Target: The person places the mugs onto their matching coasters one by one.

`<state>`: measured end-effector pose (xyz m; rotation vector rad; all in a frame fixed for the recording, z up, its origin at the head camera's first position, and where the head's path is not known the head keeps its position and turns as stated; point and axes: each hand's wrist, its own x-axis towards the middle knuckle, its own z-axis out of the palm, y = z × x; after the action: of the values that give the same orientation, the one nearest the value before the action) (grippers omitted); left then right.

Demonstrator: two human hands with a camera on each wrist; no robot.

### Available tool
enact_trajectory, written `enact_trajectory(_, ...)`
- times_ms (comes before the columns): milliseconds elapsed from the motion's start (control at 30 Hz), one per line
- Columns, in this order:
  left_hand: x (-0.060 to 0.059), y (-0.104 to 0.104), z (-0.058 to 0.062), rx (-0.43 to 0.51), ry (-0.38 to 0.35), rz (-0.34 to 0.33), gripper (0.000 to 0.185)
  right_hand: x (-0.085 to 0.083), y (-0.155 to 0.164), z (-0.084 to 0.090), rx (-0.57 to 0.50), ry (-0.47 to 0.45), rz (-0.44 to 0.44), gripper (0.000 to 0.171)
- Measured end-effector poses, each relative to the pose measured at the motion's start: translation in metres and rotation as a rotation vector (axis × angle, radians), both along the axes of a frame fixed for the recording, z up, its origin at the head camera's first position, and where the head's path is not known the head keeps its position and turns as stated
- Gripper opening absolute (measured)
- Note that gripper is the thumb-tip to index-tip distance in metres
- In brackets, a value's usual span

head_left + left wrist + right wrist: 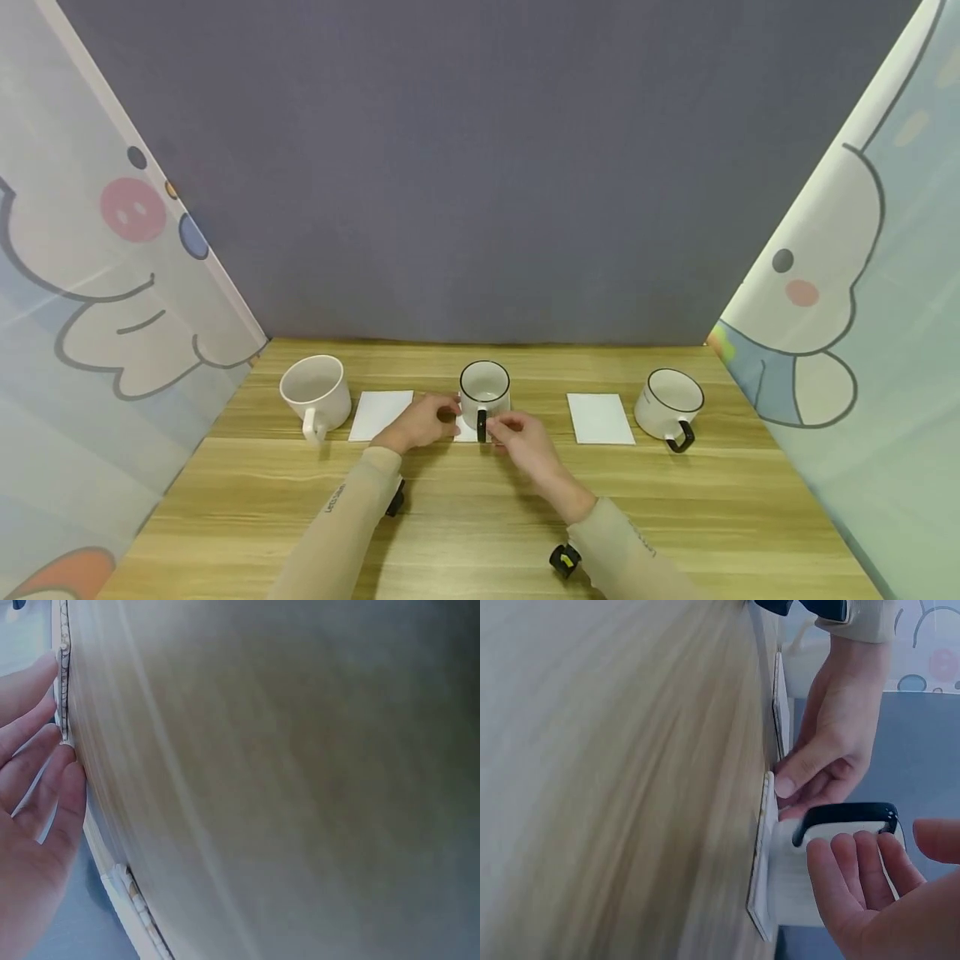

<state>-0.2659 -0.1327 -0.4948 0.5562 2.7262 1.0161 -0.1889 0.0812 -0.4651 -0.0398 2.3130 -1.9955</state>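
Observation:
A white mug [483, 392] with a dark rim and black handle [482, 425] stands upright on a white square coaster [465, 433] at the middle of the table. My left hand [420, 421] is at the coaster's left side, its thumb and fingertips touching the edge [64, 694]. On the other side, my right hand [528, 446] is beside the handle. The right wrist view shows its fingers [862, 862] loosely bent close to the black handle, the thumb apart from them, not wrapped round it. The mug's body partly covers the coaster.
To the left stand an all-white mug [315, 392] and a bare white coaster [382, 414]. On the right lie another white coaster [600, 418] and a white mug with a black handle [669, 404]. A grey panel [480, 183] rises behind the wooden table [480, 517].

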Motion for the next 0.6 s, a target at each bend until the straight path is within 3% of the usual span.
enact_trajectory(400,0.0,-0.001,0.001,0.005,-0.015,0.019,0.019,-0.002,0.025,0.02,0.107,0.069,0.022,0.02)
enact_trajectory(600,0.001,0.0,0.002,0.001,-0.01,0.02,0.018,-0.001,0.042,0.032,0.273,0.133,0.008,0.02)
